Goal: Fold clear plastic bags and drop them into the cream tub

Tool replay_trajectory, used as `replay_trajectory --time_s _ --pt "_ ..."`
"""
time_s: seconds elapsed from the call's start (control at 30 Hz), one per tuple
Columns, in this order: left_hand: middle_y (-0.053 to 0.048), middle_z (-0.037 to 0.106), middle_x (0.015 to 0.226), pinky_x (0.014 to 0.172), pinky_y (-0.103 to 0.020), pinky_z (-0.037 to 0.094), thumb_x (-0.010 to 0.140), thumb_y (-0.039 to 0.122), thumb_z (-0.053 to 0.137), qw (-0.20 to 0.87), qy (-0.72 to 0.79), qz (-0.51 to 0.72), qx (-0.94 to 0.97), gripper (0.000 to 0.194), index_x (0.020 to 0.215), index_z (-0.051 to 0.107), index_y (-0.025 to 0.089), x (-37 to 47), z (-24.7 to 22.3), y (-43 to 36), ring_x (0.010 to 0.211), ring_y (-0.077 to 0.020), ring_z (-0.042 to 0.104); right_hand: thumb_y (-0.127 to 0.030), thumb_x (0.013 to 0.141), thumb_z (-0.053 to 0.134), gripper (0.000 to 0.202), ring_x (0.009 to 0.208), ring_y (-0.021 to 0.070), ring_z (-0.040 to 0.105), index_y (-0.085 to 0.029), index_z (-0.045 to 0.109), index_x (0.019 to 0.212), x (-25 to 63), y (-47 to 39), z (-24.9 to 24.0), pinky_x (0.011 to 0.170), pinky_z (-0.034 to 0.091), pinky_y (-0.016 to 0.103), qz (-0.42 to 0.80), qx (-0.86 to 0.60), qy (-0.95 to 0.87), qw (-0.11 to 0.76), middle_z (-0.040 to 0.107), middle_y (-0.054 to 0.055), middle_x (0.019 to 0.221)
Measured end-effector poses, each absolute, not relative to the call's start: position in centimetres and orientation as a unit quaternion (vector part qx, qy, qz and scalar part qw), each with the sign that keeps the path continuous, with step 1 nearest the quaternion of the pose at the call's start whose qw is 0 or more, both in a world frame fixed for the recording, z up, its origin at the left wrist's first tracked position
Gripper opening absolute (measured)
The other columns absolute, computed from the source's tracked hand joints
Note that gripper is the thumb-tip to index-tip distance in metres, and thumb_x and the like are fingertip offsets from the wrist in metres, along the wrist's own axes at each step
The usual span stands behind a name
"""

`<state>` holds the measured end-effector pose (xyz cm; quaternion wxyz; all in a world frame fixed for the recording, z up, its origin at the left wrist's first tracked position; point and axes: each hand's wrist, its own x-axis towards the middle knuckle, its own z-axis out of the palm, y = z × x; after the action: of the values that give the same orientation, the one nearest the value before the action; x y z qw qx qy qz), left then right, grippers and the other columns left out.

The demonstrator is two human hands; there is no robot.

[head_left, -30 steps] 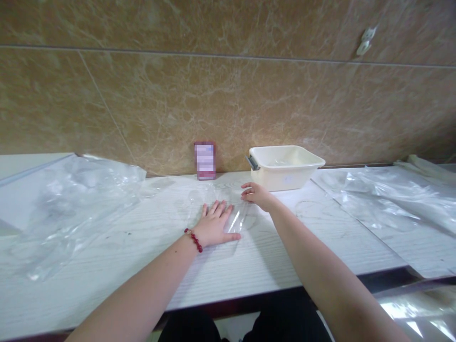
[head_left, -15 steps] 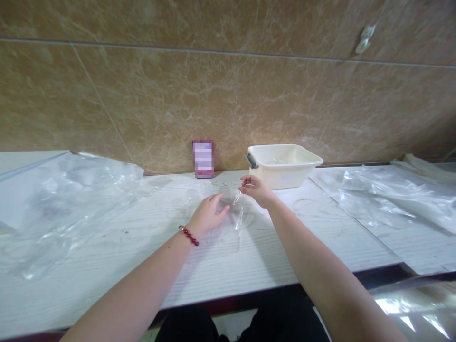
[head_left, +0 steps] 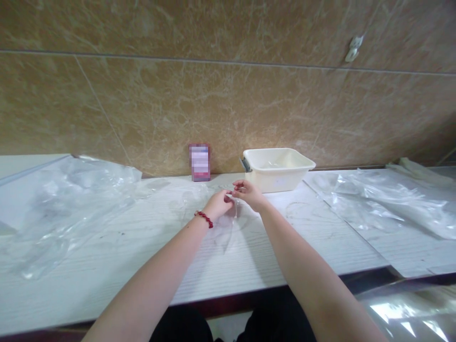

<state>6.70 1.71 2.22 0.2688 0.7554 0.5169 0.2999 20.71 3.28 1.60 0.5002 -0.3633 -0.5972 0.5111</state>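
Observation:
My left hand (head_left: 220, 204), with a red bead bracelet at its wrist, is closed on a thin, clear plastic piece (head_left: 225, 236) over the white tabletop. The piece hangs below the fingers, and its exact shape is hard to make out. My right hand (head_left: 248, 194) meets the left at the fingertips and pinches the upper edge of the same clear plastic. More clear plastic (head_left: 188, 195) lies flat just left of and behind the hands.
A cream bin (head_left: 278, 178) with a grey handle stands against the wall, clear pieces inside. Left of it a phone (head_left: 200, 163) leans upright. Clear plastic bags (head_left: 89, 194) spread at left; crumpled plastic sheets (head_left: 388, 199) lie at right. Shiny plastic (head_left: 416, 311) sits below the table edge.
My left hand has moved right and up and closed at the plastic, its fingertips now meeting my right hand's. The view has shifted slightly.

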Motion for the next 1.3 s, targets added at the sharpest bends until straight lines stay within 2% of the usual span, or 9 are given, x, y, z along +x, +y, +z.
replay_trajectory --time_s 0.1,0.27,0.6,0.77,0.9,1.07,1.3 --pt "-0.007 0.062 0.079 0.065 -0.028 0.044 0.065 0.013 0.051 0.317 0.495 0.343 0.733 0.025 0.089 0.054 0.012 6.6 1.1 1.9 0.071 -0.0167 0.058 -0.029 0.058 0.064 0.041 0.065 0.0063 0.052 -0.017 0.045 0.093 21.1 3.3 1.6 0.061 0.043 0.020 0.507 -0.388 -0.616 0.462 0.049 -0.001 0.077" --pt "-0.005 0.062 0.078 0.069 -0.028 0.044 0.066 0.014 0.054 0.399 0.463 0.406 0.680 0.019 0.085 0.053 0.013 6.3 -0.2 2.4 0.072 -0.0138 0.058 -0.026 0.061 0.063 0.037 0.052 0.0045 0.048 -0.016 0.046 0.093 21.6 3.4 1.2 0.049 0.039 0.016 0.499 -0.431 -0.658 0.365 0.052 -0.003 0.061" --pt "-0.002 0.061 0.070 0.065 -0.024 0.043 0.065 0.016 0.059 0.556 0.405 0.470 0.553 0.020 0.084 0.053 0.012 6.4 0.1 2.3 0.062 -0.0086 0.055 -0.024 0.062 0.060 0.031 0.045 0.0034 0.044 -0.017 0.046 0.089 21.7 3.2 1.2 0.044 0.036 0.015 0.513 -0.406 -0.666 0.357 0.048 -0.006 0.054" --pt "0.000 0.059 0.069 0.065 -0.023 0.042 0.064 0.013 0.058 0.572 0.391 0.487 0.531 0.019 0.082 0.052 0.012 6.4 0.3 2.3 0.062 -0.0073 0.054 -0.025 0.060 0.060 0.035 0.042 0.0028 0.040 -0.016 0.047 0.091 21.7 3.1 1.3 0.039 0.030 0.013 0.488 -0.413 -0.685 0.349 0.046 -0.007 0.052" --pt "0.000 0.058 0.067 0.066 -0.023 0.041 0.063 0.011 0.058 0.585 0.389 0.502 0.504 0.018 0.080 0.051 0.012 6.7 0.4 2.2 0.062 -0.0074 0.054 -0.025 0.060 0.060 0.035 0.042 0.0022 0.041 -0.017 0.045 0.090 21.8 2.9 1.5 0.039 0.030 0.013 0.505 -0.415 -0.674 0.344 0.049 -0.006 0.057" --pt "0.001 0.057 0.065 0.063 -0.021 0.039 0.061 0.013 0.059 0.594 0.391 0.512 0.482 0.019 0.078 0.051 0.012 6.8 0.5 2.1 0.061 -0.0072 0.052 -0.025 0.060 0.060 0.033 0.040 0.0021 0.039 -0.017 0.044 0.088 21.9 3.0 1.5 0.037 0.028 0.013 0.521 -0.413 -0.667 0.337 0.048 -0.007 0.054" --pt "0.000 0.058 0.069 0.063 -0.023 0.037 0.058 0.024 0.063 0.564 0.407 0.511 0.505 0.024 0.079 0.057 0.013 6.9 0.1 2.1 0.063 -0.0086 0.051 -0.034 0.067 0.054 0.020 0.042 0.0036 0.042 -0.015 0.046 0.068 21.8 3.1 1.6 0.038 0.030 0.014 0.525 -0.421 -0.648 0.358 0.047 -0.005 0.049"
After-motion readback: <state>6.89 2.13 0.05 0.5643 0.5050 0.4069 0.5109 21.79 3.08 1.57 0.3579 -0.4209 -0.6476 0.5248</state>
